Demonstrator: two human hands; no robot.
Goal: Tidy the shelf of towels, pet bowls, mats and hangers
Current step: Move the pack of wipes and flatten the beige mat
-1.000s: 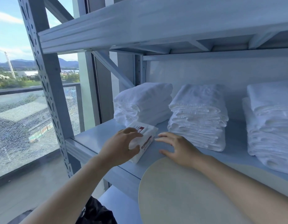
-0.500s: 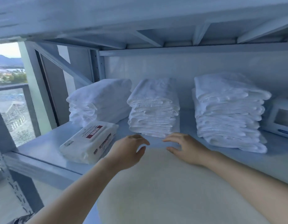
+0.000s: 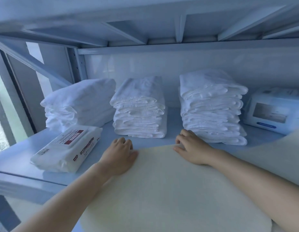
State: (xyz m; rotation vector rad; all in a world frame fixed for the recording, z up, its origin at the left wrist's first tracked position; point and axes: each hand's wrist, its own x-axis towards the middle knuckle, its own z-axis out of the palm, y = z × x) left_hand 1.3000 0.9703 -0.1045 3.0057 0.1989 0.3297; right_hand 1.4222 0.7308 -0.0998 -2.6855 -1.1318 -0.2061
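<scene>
A large cream round mat (image 3: 162,190) lies on the front of the blue-grey shelf (image 3: 19,158) and overhangs its front edge. My left hand (image 3: 119,156) sits at the mat's far left edge, fingers curled down around it. At the far edge, my right hand (image 3: 190,148) has its fingers curled on the rim, close to the right towel stack (image 3: 210,111). Two more stacks of folded white towels, the left one (image 3: 78,102) and the middle one (image 3: 138,108), stand along the back.
A white pack of wipes (image 3: 66,149) with a red label lies flat at the front left. A white and blue box (image 3: 276,111) stands at the back right. The upper shelf's underside (image 3: 145,22) hangs low overhead. A window is at the far left.
My left hand let go of the wipes pack, which now lies flat, and moved right to the mat's edge. My right hand's fingers have curled on the mat's rim.
</scene>
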